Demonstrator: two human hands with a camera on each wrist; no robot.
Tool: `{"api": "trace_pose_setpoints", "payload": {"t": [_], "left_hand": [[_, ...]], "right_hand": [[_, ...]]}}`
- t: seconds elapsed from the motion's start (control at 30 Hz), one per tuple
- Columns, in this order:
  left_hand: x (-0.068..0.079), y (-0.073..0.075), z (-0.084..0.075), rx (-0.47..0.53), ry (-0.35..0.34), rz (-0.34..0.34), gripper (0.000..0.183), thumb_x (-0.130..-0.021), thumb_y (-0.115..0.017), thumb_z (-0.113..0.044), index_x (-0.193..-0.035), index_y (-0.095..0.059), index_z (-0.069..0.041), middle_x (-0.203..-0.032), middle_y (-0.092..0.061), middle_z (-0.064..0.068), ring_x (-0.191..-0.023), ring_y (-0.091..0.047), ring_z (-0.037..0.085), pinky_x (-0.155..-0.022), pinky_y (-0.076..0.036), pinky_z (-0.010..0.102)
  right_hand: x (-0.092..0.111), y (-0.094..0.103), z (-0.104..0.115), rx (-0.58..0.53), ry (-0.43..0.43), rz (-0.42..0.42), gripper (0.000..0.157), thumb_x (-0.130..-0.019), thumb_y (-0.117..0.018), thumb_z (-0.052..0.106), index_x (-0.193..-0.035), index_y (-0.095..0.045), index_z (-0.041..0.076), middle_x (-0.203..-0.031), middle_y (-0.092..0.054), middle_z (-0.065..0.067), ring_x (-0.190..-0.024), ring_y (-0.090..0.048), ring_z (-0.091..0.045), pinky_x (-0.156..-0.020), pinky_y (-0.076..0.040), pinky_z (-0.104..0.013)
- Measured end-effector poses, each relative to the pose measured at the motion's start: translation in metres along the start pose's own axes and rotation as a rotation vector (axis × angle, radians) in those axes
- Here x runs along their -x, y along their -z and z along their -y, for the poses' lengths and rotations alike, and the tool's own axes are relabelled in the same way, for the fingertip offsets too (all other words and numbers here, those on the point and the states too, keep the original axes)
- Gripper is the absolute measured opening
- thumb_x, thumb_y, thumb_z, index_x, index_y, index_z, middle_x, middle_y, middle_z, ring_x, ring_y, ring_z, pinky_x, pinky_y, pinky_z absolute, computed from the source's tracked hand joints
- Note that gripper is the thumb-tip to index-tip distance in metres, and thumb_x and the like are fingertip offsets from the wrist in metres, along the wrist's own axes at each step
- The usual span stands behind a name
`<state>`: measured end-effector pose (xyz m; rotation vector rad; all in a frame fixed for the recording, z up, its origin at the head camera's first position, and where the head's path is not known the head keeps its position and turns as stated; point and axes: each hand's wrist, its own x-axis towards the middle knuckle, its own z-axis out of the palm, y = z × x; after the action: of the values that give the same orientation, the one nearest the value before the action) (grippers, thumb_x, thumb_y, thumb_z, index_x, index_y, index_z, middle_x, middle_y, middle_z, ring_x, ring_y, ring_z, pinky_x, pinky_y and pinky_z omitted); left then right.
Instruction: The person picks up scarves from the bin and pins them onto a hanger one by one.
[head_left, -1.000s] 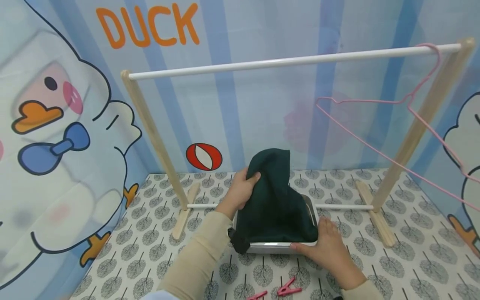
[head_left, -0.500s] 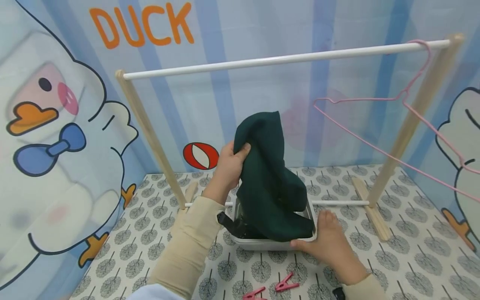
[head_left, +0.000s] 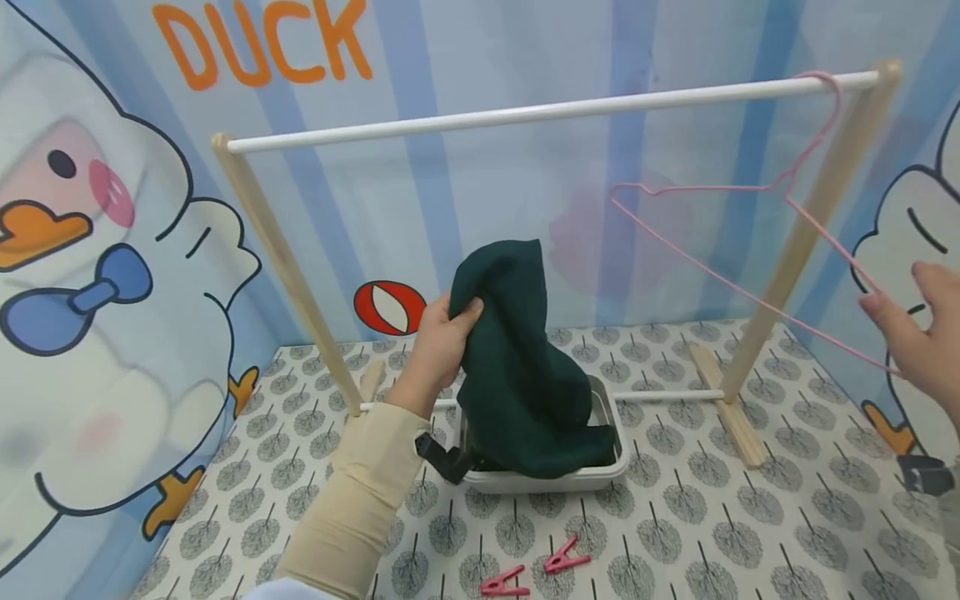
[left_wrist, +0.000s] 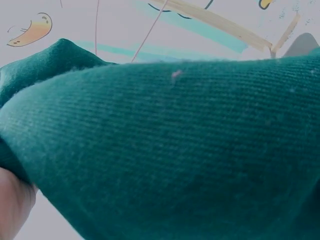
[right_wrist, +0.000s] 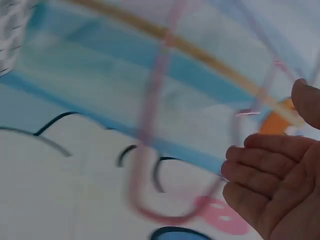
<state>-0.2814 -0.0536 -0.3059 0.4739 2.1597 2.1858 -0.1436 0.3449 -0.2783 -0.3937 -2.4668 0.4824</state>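
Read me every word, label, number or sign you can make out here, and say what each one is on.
"DUCK": large orange letters on the blue-striped backdrop, some tops cut off by the head view's edge.
No other text is readable: none shows on the dark green cloth, white rectangular tray, pink clothespins or thin pink hanger.

Rumpled dark green cloth hangs from the left grip, draping below; a thin pink hanger hangs beside the right grip.
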Motion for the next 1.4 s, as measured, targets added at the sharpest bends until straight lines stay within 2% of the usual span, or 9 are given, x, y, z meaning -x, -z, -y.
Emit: {"api": "trace_pose_setpoints", "payload": {"t": [0.2, 0.4, 0.5, 0.57, 0.7, 0.8, 0.9, 1.13, 1.4], "left_hand": [[0.002, 0.003, -0.001, 0.019, 0.004, 0.012, 0.029, -0.097, -0.047, -0.013, -0.124, -0.051, -0.003, -0.128, -0.048, 0.015, -0.114, -0.051, 0.03, -0.096, -0.044, 0.043], [0.005, 0.006, 0.001, -0.015, 0.033, -0.022, 0.027, -0.097, -0.048, -0.013, -0.121, -0.052, -0.001, -0.124, -0.051, 0.016, -0.11, -0.053, 0.029, -0.093, -0.046, 0.042], [0.004, 0.005, 0.001, -0.035, 0.041, -0.033, 0.025, -0.096, -0.049, -0.013, -0.117, -0.054, -0.001, -0.119, -0.053, 0.016, -0.106, -0.055, 0.028, -0.09, -0.047, 0.042], [0.003, 0.004, 0.001, -0.047, 0.037, -0.039, 0.024, -0.096, -0.05, -0.014, -0.115, -0.055, 0.0, -0.117, -0.054, 0.016, -0.104, -0.055, 0.028, -0.088, -0.047, 0.042], [0.003, 0.003, -0.001, -0.043, 0.03, -0.037, 0.025, -0.096, -0.051, -0.014, -0.117, -0.055, -0.001, -0.12, -0.053, 0.015, -0.107, -0.054, 0.028, -0.091, -0.047, 0.042], [0.004, 0.003, -0.003, -0.026, 0.033, -0.027, 0.028, -0.096, -0.05, -0.014, -0.121, -0.054, -0.003, -0.124, -0.052, 0.014, -0.11, -0.053, 0.028, -0.094, -0.045, 0.043], [0.004, 0.001, -0.005, -0.021, 0.036, -0.022, 0.028, -0.096, -0.05, -0.015, -0.122, -0.054, -0.003, -0.124, -0.052, 0.014, -0.111, -0.053, 0.028, -0.094, -0.045, 0.043], [0.005, -0.005, -0.018, -0.03, -0.034, -0.009, 0.024, -0.096, -0.049, -0.014, -0.115, -0.053, 0.0, -0.116, -0.053, 0.017, -0.106, -0.053, 0.029, -0.089, -0.046, 0.042], [0.009, -0.021, -0.053, 0.064, -0.19, -0.025, 0.009, -0.096, -0.048, -0.01, -0.097, -0.05, -0.001, -0.09, -0.05, 0.007, -0.085, -0.055, 0.018, -0.073, -0.047, 0.029]], "right_hand": [[-0.007, -0.027, -0.017, -0.069, -0.185, 0.089, 0.05, -0.103, -0.027, 0.027, -0.133, -0.036, -0.012, -0.123, -0.041, -0.038, -0.108, -0.043, -0.052, -0.08, -0.043, -0.058], [-0.001, -0.035, -0.014, -0.142, -0.25, 0.099, 0.046, -0.103, -0.023, 0.02, -0.129, -0.039, -0.014, -0.119, -0.046, -0.038, -0.102, -0.045, -0.051, -0.071, -0.043, -0.052], [-0.003, -0.029, -0.011, -0.19, -0.31, 0.055, 0.044, -0.103, -0.024, 0.021, -0.129, -0.043, -0.01, -0.116, -0.05, -0.033, -0.085, -0.056, -0.023, -0.076, -0.042, -0.046], [-0.005, -0.023, -0.01, -0.227, -0.352, 0.007, 0.038, -0.103, -0.028, 0.025, -0.118, -0.056, 0.004, -0.1, -0.061, -0.01, -0.073, -0.048, 0.001, -0.078, -0.04, -0.038], [0.0, -0.017, -0.007, -0.32, -0.253, -0.129, 0.028, -0.1, -0.037, 0.027, -0.11, -0.061, 0.018, -0.069, -0.041, 0.033, -0.066, -0.032, 0.022, -0.083, -0.037, -0.018], [0.016, -0.016, 0.001, -0.355, -0.114, -0.116, 0.032, -0.099, -0.042, 0.021, -0.116, -0.06, 0.0, -0.072, -0.053, 0.024, -0.068, -0.035, 0.023, -0.07, -0.036, -0.007], [0.036, -0.023, 0.009, -0.325, -0.035, -0.079, 0.026, -0.096, -0.05, 0.017, -0.111, -0.064, 0.0, -0.075, -0.063, 0.018, -0.065, -0.035, 0.025, -0.054, -0.033, -0.004], [0.079, -0.074, 0.02, -0.329, 0.083, 0.047, 0.025, -0.094, -0.054, 0.014, -0.109, -0.065, -0.003, -0.085, -0.068, -0.023, -0.055, -0.042, 0.025, -0.034, -0.033, -0.018], [0.106, -0.116, 0.034, -0.353, 0.054, 0.216, 0.026, -0.095, -0.053, 0.014, -0.108, -0.066, -0.004, -0.078, -0.07, -0.014, -0.063, -0.066, -0.017, -0.047, -0.046, -0.023]]}}
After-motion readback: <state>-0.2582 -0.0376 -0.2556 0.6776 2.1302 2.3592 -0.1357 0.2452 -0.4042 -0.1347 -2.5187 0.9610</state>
